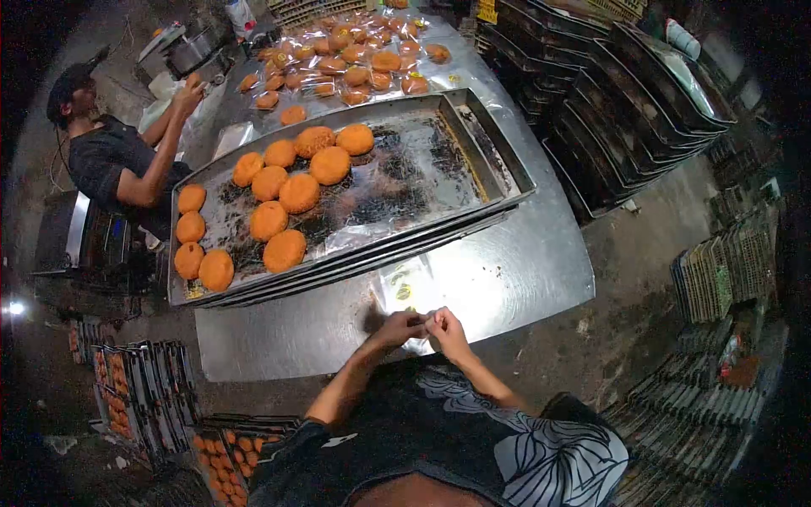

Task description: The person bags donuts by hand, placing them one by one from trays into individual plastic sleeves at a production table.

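At the near edge of the metal table, my left hand (399,328) and my right hand (446,328) are close together, fingers pinched at the edge of a clear plastic bag (407,286). The bag has a yellow print and lies toward the tray from my fingers. Just beyond it is a large metal tray (397,233), stacked on others. Several round orange-brown breaded buns (299,193) sit on the tray's left half.
Many bagged buns (356,76) are heaped on the far part of the metal table (541,253). A co-worker (118,156) at the left holds a bun up. Stacked dark trays (634,110) stand at the right. Racks of buns (118,393) are at lower left.
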`<state>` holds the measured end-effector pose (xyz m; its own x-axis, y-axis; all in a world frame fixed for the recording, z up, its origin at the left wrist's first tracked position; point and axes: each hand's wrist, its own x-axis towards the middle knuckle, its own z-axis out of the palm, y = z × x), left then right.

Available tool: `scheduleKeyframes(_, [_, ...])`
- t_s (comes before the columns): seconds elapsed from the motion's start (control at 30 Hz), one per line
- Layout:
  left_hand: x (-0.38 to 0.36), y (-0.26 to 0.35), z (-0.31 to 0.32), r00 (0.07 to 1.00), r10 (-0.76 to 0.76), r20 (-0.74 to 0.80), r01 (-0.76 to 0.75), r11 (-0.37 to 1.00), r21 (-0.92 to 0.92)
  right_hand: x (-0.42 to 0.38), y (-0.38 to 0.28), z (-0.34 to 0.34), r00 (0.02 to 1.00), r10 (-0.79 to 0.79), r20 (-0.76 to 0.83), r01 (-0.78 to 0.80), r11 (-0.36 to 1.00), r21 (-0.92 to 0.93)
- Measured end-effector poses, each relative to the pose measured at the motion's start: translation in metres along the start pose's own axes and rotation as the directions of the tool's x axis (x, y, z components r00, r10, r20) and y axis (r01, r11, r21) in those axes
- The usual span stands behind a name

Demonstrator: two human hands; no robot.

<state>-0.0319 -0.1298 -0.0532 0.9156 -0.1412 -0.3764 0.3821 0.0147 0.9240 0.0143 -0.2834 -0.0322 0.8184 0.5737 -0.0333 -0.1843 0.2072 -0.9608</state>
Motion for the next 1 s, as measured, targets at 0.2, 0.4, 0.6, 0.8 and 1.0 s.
scheduleKeyframes(0.2, [-0.031,0.016,-0.01,0.96,-0.099,-0.261,0.108,0.994,0.018,-0.015,-0.021,0.029,0.996,-0.085,0.021,0.061,0.497,-0.866])
scheduleKeyframes(0.4, [-0.056,0.082,-0.009,0.644,0.434,-0.63,-0.297,0.901,0.318,0.033,-0.055,0.067,0.682,0.72,0.124,-0.701,0.693,-0.167])
scheduleKeyframes(0.6, [-0.085,0.099,-0.048,0.289,0.469,-0.835,-0.705,0.694,0.146,0.086,-0.103,0.169,0.938,0.018,0.345,-0.292,0.575,0.764])
scheduleKeyframes(0.8, [-0.153,0.047,-0.153,0.481,0.027,-0.876,-0.831,0.331,-0.446,0.123,-0.074,0.231,0.717,0.337,0.61,-0.104,0.917,-0.385])
scheduleKeyframes(1.0, [-0.206,0.091,-0.177,0.189,-0.037,-0.981,-0.944,0.268,-0.192,0.192,-0.029,0.258,0.924,-0.027,0.38,0.338,0.518,-0.785])
